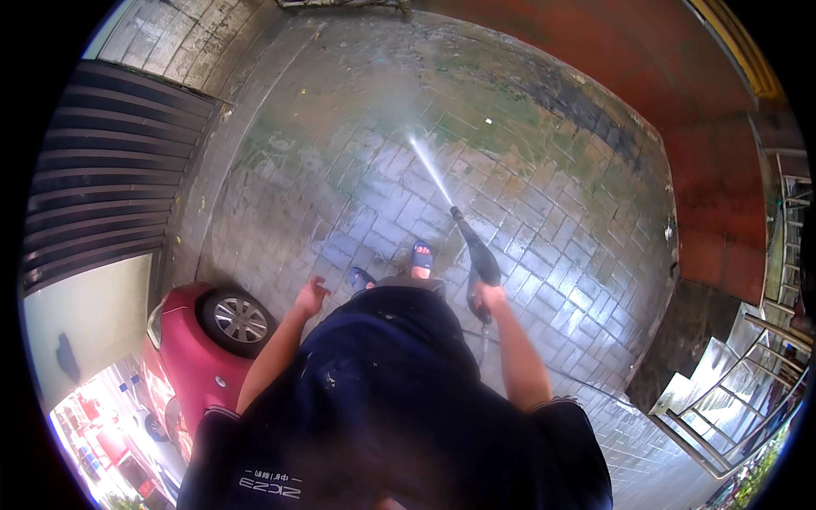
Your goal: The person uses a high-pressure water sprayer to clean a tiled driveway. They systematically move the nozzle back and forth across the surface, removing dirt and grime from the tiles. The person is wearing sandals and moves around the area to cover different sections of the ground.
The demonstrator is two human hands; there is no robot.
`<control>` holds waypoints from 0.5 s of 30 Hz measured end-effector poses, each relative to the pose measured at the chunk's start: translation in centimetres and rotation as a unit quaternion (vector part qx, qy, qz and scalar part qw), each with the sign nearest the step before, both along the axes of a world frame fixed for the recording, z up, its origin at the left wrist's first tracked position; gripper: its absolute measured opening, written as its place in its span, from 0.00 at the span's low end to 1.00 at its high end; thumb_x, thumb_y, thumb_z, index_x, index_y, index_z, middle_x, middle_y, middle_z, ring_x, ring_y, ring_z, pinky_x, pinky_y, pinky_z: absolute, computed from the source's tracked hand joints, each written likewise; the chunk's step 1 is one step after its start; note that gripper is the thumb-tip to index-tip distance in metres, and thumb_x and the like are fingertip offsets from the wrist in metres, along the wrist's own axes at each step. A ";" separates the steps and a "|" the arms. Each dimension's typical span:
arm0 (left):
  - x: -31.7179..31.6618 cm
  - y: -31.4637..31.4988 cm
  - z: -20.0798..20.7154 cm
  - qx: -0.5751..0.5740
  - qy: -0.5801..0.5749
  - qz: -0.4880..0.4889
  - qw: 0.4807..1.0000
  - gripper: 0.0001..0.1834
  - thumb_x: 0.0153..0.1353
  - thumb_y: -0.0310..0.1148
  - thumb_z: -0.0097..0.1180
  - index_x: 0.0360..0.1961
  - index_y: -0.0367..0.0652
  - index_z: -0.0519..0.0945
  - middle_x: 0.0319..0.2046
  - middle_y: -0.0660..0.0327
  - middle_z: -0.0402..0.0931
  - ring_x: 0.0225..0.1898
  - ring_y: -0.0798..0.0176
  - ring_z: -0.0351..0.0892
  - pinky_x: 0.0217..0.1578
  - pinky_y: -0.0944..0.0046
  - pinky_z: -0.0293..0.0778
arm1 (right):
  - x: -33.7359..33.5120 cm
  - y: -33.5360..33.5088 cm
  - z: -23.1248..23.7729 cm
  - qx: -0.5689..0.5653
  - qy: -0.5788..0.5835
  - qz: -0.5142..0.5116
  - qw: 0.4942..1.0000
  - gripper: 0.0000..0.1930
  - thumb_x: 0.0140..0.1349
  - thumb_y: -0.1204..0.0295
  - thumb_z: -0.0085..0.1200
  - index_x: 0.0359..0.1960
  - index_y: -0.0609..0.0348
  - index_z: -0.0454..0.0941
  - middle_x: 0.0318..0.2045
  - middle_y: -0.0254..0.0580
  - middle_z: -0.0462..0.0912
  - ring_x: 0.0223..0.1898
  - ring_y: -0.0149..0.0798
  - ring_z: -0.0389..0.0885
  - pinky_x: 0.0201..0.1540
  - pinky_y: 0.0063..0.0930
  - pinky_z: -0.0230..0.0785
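While bounded by a slatted gate at left and rust-red panels at right, opening onto broad wet paving between. Bearing white lettering on the dark shirt. Gripping the black spray gun in the right hand, spraying a jet forward; holding the left hand empty, loosely uncurled, well apart.

A dark navy short-sleeved shirt (white lettering on its front) tops dark blue open-toed sandals.

Wet paving, greenish patches, white scrap, sandals, red car
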State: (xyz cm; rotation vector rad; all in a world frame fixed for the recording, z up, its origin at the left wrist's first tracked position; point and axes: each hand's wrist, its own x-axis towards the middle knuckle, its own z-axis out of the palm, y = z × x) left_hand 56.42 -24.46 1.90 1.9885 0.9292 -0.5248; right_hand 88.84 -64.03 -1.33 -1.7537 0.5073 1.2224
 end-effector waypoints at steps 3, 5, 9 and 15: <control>-1.6 0.2 -0.6 -0.011 0.007 0.000 1.000 0.13 0.60 0.32 0.43 0.44 0.40 0.74 0.43 0.54 0.78 0.49 0.50 0.74 0.51 0.58 0.67 | -0.1 1.1 0.5 -0.035 -0.035 0.049 0.998 0.09 0.52 0.68 0.53 0.24 0.61 0.74 0.13 0.41 0.74 0.14 0.37 0.73 0.19 0.33 0.66; -2.6 0.3 -1.1 -0.010 0.009 -0.012 1.000 0.13 0.60 0.32 0.42 0.40 0.40 0.78 0.48 0.53 0.74 0.51 0.50 0.73 0.53 0.58 0.66 | -0.3 1.9 0.9 -0.047 -0.055 0.059 0.996 0.10 0.51 0.66 0.53 0.24 0.61 0.75 0.14 0.41 0.75 0.15 0.37 0.74 0.20 0.33 0.66; -2.6 0.3 -0.6 -0.008 0.013 -0.023 1.000 0.14 0.60 0.31 0.42 0.36 0.41 0.81 0.52 0.52 0.70 0.52 0.51 0.72 0.54 0.58 0.65 | -0.5 3.2 3.1 -0.034 -0.054 0.031 0.997 0.09 0.51 0.67 0.54 0.25 0.61 0.75 0.13 0.40 0.74 0.15 0.36 0.74 0.19 0.33 0.65; -2.0 0.2 0.6 -0.033 -0.006 0.022 0.999 0.15 0.60 0.31 0.42 0.47 0.40 0.72 0.43 0.54 0.78 0.46 0.50 0.77 0.50 0.56 0.68 | -0.7 4.3 2.9 -0.070 -0.043 0.023 0.996 0.06 0.50 0.73 0.55 0.23 0.60 0.72 0.13 0.37 0.72 0.11 0.33 0.70 0.15 0.30 0.64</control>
